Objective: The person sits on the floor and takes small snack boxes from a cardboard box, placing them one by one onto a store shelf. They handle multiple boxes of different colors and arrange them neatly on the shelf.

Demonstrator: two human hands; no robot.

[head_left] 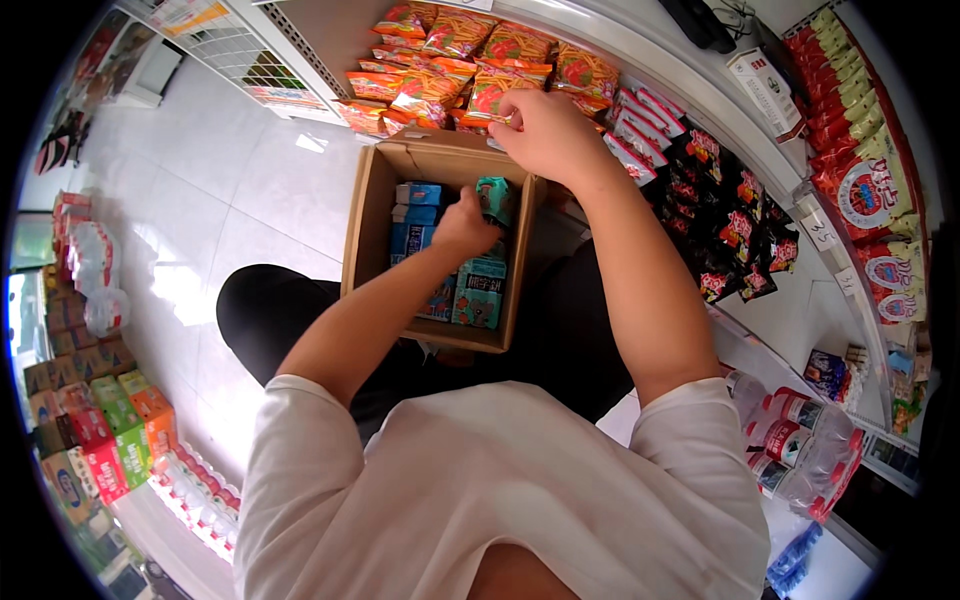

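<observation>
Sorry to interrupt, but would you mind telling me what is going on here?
A person is bent over an open cardboard box of small drink cartons. The left hand is in the box, closed on a teal carton. The right hand reaches past the box to the orange snack bags on the shelf, fingers on one bag.

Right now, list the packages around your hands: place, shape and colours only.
Teal carton: small box, in left hand, over cardboard box.
Blue cartons: stacked in the box's left side.
Orange snack bags: red-orange pouches, shelf, by right hand.
Black bags: black-red pouches, shelf right.
</observation>
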